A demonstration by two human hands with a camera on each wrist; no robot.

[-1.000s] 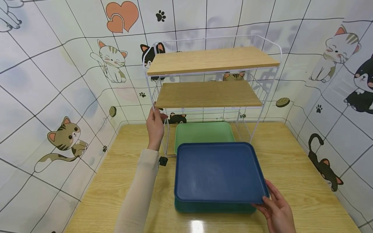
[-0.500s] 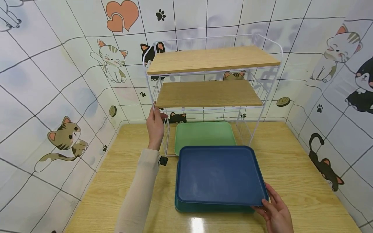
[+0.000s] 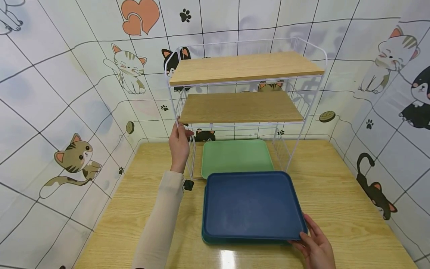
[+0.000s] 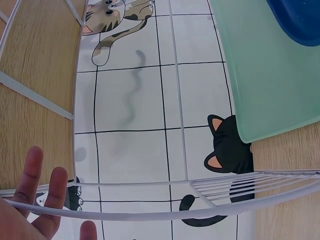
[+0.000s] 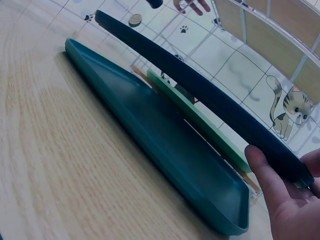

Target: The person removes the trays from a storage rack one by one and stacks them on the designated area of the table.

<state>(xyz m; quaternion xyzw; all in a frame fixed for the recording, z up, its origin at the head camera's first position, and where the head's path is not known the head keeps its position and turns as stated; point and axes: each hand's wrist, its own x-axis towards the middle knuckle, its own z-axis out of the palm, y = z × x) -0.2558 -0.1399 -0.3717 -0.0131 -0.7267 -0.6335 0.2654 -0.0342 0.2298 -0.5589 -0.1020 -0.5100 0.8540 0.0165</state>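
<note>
So your left arm [image 3: 161,220] is stretched out from the near edge toward the far side, leaning a bit right as it goes, with a pale sleeve [image 3: 168,190] down to the wrist. Your left hand [image 3: 179,147] sits left of centre, pretty much in line with the forearm, fingertips pointing far. From the left wrist view those fingers [image 4: 57,182] look fairly straight and spread apart, not balled up at all.

Your right hand [image 3: 317,244] is way nearer, over on the right, cut off by the near edge. That one's in a proper pinch: thumb [image 3: 308,240] on top, pointing left, other fingers tucked underneath and along the right.
</note>
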